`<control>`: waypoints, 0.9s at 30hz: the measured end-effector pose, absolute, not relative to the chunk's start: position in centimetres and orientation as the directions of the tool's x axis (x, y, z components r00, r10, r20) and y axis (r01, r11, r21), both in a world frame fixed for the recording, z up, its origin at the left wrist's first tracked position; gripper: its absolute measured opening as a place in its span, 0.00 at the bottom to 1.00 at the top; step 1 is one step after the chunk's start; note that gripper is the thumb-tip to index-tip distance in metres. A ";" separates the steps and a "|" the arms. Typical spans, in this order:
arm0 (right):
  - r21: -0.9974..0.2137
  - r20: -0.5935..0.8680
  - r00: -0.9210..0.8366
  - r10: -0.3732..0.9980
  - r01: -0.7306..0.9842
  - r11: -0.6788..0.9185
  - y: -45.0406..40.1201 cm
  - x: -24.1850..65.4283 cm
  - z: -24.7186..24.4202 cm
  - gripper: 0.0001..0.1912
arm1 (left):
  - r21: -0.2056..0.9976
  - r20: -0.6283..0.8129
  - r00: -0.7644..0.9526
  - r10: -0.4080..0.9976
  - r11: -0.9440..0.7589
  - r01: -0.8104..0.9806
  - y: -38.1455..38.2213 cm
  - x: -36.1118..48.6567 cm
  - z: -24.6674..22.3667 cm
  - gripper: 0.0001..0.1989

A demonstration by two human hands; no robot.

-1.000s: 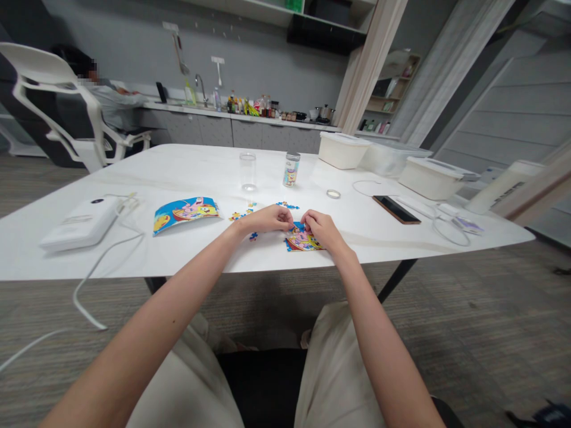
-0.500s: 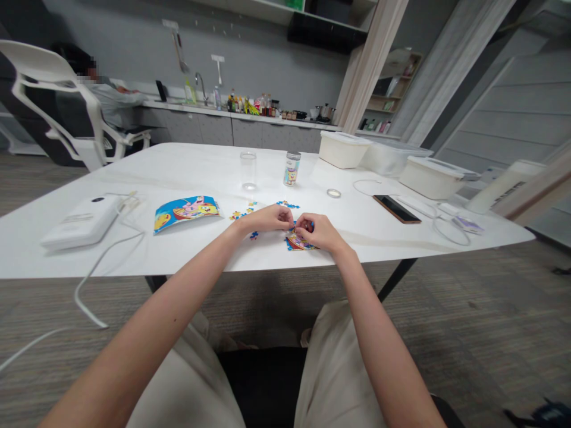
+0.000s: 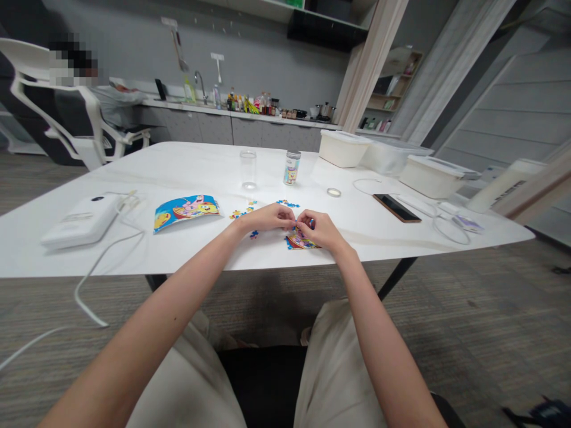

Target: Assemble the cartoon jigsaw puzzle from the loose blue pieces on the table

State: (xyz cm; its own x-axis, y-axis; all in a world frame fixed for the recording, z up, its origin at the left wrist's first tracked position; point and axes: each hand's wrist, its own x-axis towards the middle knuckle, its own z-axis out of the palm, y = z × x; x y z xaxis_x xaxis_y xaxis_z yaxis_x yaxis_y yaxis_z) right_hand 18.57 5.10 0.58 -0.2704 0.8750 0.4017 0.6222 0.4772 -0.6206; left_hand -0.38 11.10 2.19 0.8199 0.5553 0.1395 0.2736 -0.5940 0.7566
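My left hand and my right hand meet near the table's front edge, fingers pinched. Between their fingertips is a small puzzle piece, mostly hidden. Under and beside my right hand lies a partly joined jigsaw puzzle, colourful with a cartoon print; the fingers cover some of it. Loose puzzle pieces are scattered left of my left hand, and a blue cluster of pieces lies just beyond it. One more dark blue piece rests below my left wrist. A curved cartoon picture sheet lies further left.
On the white table stand a clear jar and a printed canister, with a round lid nearby. A phone, cables and storage boxes occupy the right. A white device lies left. A person sits behind.
My fingertips have shifted slightly at the puzzle, and my right fingers have lifted a little. The seated person's head has moved. Everything else on the table stays in place.
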 end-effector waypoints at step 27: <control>-0.619 0.449 -0.324 0.833 0.560 0.551 5.4 18.8 0.3 0.08 | 0.768 0.095 0.782 0.615 -0.546 0.335 11.1 -0.5 2.3 0.12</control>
State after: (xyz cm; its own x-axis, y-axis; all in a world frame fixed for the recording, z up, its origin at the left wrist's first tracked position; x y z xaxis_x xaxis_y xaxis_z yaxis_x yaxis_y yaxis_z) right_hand 18.81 5.39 0.28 -0.3245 0.8327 0.4488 0.5597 0.5515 -0.6186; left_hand -0.47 11.06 2.28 0.7824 0.6154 0.0954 0.3354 -0.5455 0.7680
